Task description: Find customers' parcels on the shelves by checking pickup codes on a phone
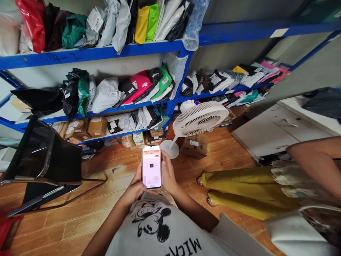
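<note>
A smartphone [151, 172] is held upright in front of my body, its lit screen facing me. The screen shows a mostly white page with an orange banner at the top and a small dark square in the middle. My left hand [135, 186] grips the lower left side, thumb at the bottom corner. Along the right edge, my right hand [168, 174] is wrapped round the phone, with its thumb beside the screen. The fingers behind the phone are hidden.
Blue shelves [119, 106] full of bagged parcels span the far side. A white standing fan [199, 119] is ahead, by a cardboard box [195, 144]. A black chair [53, 153] stands left. Another person in yellow trousers [245, 188] is at right, near a white cabinet [266, 128].
</note>
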Demonstrator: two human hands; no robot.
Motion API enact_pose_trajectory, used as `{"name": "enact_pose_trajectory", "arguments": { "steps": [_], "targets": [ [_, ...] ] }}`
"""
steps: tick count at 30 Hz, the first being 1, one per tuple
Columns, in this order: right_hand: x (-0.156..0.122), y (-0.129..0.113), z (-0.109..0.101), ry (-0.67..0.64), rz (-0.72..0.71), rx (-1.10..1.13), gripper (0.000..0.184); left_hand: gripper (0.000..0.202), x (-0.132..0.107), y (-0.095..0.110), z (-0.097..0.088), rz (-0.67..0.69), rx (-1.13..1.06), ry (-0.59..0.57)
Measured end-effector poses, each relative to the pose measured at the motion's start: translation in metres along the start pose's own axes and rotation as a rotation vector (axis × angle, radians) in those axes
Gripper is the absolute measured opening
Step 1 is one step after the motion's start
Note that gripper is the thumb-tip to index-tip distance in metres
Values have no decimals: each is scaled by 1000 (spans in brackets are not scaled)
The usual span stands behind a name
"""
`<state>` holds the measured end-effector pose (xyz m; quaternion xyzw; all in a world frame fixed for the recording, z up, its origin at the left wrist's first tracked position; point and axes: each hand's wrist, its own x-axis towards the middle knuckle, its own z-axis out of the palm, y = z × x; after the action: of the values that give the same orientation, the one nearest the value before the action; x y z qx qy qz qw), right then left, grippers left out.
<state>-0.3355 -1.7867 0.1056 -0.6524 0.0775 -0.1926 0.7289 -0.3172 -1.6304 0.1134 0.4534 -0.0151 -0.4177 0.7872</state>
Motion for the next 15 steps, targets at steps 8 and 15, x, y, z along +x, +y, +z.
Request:
{"name": "enact_pose_trajectory", "arguments": {
  "steps": [8, 15],
  "targets": [
    [-21, 17, -5, -155, -368, -218, 64, 118, 1, -2, -7, 22, -79, 59],
    [-15, 15, -6, -193, -455, -348, 61, 120, -1, 3, -8, 23, -81, 35]
  ]
}}
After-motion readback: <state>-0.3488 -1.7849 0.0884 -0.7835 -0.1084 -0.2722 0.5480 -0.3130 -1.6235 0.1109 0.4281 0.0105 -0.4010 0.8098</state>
